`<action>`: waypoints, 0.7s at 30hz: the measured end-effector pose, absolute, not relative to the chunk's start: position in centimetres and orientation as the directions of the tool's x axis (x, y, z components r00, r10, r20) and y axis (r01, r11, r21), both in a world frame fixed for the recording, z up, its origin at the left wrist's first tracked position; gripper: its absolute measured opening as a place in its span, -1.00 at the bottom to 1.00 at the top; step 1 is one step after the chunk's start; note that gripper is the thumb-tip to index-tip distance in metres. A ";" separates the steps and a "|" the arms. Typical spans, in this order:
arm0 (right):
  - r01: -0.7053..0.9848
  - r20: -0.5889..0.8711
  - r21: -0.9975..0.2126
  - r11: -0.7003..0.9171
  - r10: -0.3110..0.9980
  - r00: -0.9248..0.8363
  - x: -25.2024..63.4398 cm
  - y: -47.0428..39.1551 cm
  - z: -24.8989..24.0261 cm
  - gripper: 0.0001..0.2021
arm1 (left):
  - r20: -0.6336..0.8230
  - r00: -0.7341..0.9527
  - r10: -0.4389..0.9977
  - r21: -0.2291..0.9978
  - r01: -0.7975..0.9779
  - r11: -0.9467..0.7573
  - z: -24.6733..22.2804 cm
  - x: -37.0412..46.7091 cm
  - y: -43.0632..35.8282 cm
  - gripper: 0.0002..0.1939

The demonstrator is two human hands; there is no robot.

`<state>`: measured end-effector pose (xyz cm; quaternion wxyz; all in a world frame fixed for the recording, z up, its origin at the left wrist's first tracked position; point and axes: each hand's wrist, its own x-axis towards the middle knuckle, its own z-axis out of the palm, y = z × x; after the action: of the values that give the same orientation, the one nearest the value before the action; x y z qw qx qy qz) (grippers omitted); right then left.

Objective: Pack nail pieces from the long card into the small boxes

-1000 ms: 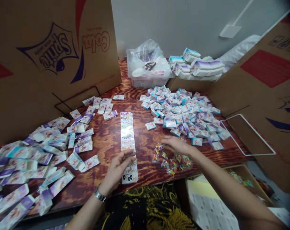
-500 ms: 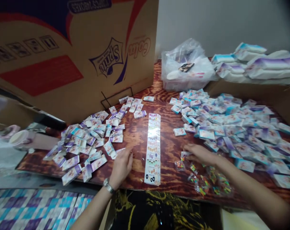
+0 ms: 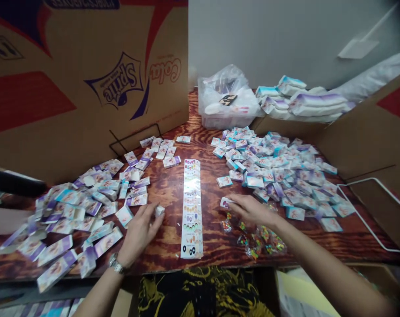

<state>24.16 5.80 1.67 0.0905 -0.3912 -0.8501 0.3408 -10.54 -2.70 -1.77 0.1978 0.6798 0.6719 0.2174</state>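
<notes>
My left hand [image 3: 141,230], with a metal watch at the wrist, has its fingers closed around a small white box [image 3: 159,210]; most of that box is hidden by the hand. Between the fingertips of my right hand [image 3: 249,208] is a small white printed slip [image 3: 225,202] with purple-pink marks. A long printed strip [image 3: 191,207] with rows of coloured oval pictures lies flat between my hands. Below my right hand are clear bags of bright coloured bits [image 3: 267,240]. Loose small boxes [image 3: 104,237], white with purple or blue ends, lie around my left hand.
A heap of small boxes [image 3: 285,176] covers the table's right side. At the back stands a clear plastic tub [image 3: 228,121] holding a bag. Soft white packs [image 3: 315,103] rest on a carton beyond the heap. A large cardboard box [image 3: 64,145] walls off the left.
The view has swung to the right. My left hand has lifted from the boxes with one in its fingers. My right hand has risen from beside the bags with the printed slip.
</notes>
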 end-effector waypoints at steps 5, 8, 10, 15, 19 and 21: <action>0.516 -0.004 -0.711 0.479 0.730 -0.683 22.2 4.3 1.9 -0.71 | -0.289 -0.224 0.931 0.938 0.129 0.323 -0.3 -6.5 -2.2 -0.69; 0.516 0.054 -0.695 0.500 0.753 -0.656 20.7 3.3 2.5 -0.65 | -0.499 -0.129 0.857 0.827 -0.366 0.427 -0.4 -4.2 -2.1 -0.70; 0.522 0.087 -0.681 0.513 0.765 -0.638 19.7 2.7 3.1 -0.63 | -0.566 -0.060 0.823 0.729 -0.502 0.465 -0.6 -3.3 -2.1 -0.71; 0.467 0.265 -0.583 0.665 0.699 -0.664 17.5 1.5 3.7 -0.80 | -0.657 -0.034 0.753 0.629 -0.577 0.522 -0.9 -2.5 -2.1 -0.69; 0.447 0.358 -0.257 0.857 0.514 -0.779 16.6 1.3 3.2 -0.76 | -0.671 0.013 0.741 0.620 -0.539 0.571 -0.8 -2.1 -2.3 -0.67; 0.386 0.354 -0.101 0.917 0.396 -0.848 16.5 1.4 3.0 -0.77 | -0.674 0.016 0.739 0.632 -0.506 0.587 -0.7 -1.9 -2.3 -0.66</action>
<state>16.47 1.44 2.99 0.1867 -0.2034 -0.9610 0.0129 -1.90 -2.35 -0.66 0.7046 0.1069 0.5451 0.4416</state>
